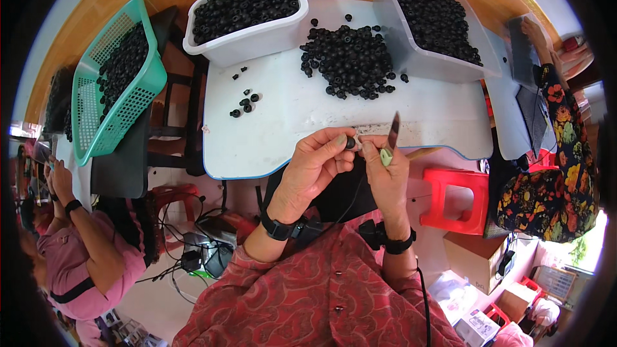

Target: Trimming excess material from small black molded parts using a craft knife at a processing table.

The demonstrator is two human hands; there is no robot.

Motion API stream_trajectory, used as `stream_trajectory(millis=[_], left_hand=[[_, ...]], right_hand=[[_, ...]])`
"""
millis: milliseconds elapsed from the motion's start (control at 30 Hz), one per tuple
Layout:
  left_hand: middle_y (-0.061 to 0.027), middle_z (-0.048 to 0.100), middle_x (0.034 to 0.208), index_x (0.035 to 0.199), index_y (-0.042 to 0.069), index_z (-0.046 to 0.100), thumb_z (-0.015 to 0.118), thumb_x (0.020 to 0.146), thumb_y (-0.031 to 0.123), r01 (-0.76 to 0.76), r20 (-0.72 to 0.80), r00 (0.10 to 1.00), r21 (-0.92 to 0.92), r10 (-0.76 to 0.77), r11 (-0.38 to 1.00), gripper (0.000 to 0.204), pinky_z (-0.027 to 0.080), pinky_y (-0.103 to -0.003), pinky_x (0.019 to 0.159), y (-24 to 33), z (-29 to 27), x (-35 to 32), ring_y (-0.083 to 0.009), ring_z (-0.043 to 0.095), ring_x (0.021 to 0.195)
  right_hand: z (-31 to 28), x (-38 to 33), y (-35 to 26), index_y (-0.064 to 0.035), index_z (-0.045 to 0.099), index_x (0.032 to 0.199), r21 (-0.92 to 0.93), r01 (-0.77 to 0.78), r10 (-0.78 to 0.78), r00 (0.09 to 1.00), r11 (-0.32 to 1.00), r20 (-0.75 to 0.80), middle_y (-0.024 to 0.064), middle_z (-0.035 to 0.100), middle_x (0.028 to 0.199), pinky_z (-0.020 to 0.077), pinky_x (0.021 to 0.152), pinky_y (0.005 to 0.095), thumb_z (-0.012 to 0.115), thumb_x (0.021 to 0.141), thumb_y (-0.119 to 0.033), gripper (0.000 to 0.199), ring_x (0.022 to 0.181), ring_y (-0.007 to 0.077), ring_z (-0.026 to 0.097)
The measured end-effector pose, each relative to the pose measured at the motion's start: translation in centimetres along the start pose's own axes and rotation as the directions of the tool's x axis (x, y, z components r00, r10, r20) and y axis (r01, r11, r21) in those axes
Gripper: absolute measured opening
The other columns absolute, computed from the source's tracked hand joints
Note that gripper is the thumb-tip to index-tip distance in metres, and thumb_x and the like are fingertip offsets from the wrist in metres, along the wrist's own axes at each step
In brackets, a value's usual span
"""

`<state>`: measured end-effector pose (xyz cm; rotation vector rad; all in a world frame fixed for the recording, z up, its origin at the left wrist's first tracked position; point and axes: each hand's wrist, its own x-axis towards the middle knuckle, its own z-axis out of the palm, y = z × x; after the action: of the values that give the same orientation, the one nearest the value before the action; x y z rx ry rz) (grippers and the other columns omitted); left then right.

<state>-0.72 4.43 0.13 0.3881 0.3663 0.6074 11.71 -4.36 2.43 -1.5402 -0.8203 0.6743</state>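
Pinched between the thumb and fingers of my left hand (315,162) is a small round black rubber-like part (350,142). My right hand (387,177) is closed around a small knife (394,130) with a pale green handle, its blade pointing up and away from me. The right thumb and fingertip come close beside the black part; whether they touch it I cannot tell. Both hands are over the near edge of the white table (270,128). Farther back lies a heap of similar black parts (347,61), and several loose pieces (247,104) sit to the left.
A white tub (254,50) and a translucent bin (443,69), both full of black parts, stand along the back. At left a green basket (143,93) holds more. A red stool (456,199) is at right. Co-workers sit on both sides; cables (183,260) trail across the floor.
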Motion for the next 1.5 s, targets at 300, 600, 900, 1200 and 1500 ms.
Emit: stream_trajectory(millis=[300,600,900,1200,1500], left_hand=[[-0.0096,0.065,0.085,0.111,-0.003,0.062,0.059,0.095,0.009,-0.051,-0.022,0.998,-0.026,0.050,0.998,0.021,0.053,-0.027,0.064,-0.5,-0.4,-0.5,-0.0150,0.062,0.073],[-0.0101,0.064,0.084,0.111,-0.003,0.062,0.057,0.095,0.007,-0.093,-0.010,0.996,-0.006,0.093,0.996,0.019,0.054,-0.028,0.064,-0.5,-0.2,-1.0,-0.0162,0.063,0.072],[-0.0103,0.066,0.087,0.109,-0.001,0.063,0.059,0.094,0.007,-0.131,0.051,0.990,0.047,0.129,0.990,0.017,0.054,-0.028,0.065,-0.6,-0.7,-1.0,-0.0153,0.063,0.072],[-0.0096,0.066,0.087,0.106,-0.001,0.061,0.062,0.092,0.005,-0.183,0.051,0.983,0.097,0.178,0.978,0.015,0.053,-0.029,0.063,-0.8,-0.8,-1.1,-0.0148,0.062,0.070],[-0.0118,0.067,0.086,0.101,-0.002,0.061,0.063,0.093,0.007,-0.129,0.000,0.992,0.100,0.130,0.987,0.012,0.052,-0.026,0.061,-0.8,-0.1,-2.0,-0.0123,0.060,0.065]], right_hand=[[1.4,-0.8,0.0,-0.0083,0.058,0.122,-0.527,0.339,-0.283,0.941,0.780,0.186,0.0120,0.056,0.093,0.0524,0.059,0.0413,0.055,0.076,0.009,0.050,0.077,0.0316,0.064],[1.8,-0.9,-0.7,-0.0107,0.060,0.127,-0.554,0.267,-0.214,0.964,0.788,0.160,0.0120,0.055,0.091,0.0520,0.066,0.0388,0.050,0.073,0.017,0.061,0.078,0.0285,0.062],[1.5,-0.8,-0.5,-0.0166,0.063,0.123,-0.571,0.305,-0.248,0.952,0.762,0.178,0.0080,0.052,0.088,0.0520,0.059,0.0393,0.059,0.076,0.006,0.052,0.070,0.0266,0.063],[1.7,-1.0,0.4,-0.0158,0.063,0.121,-0.654,0.277,-0.251,0.958,0.704,0.136,0.0095,0.054,0.090,0.0509,0.057,0.0418,0.058,0.074,0.008,0.052,0.070,0.0301,0.063],[0.7,0.3,1.7,-0.0021,0.064,0.110,-0.160,0.039,-0.043,0.999,0.986,-0.017,0.0083,0.063,0.084,0.0488,0.064,0.0313,0.057,0.091,-0.004,0.020,0.068,0.0175,0.061]])
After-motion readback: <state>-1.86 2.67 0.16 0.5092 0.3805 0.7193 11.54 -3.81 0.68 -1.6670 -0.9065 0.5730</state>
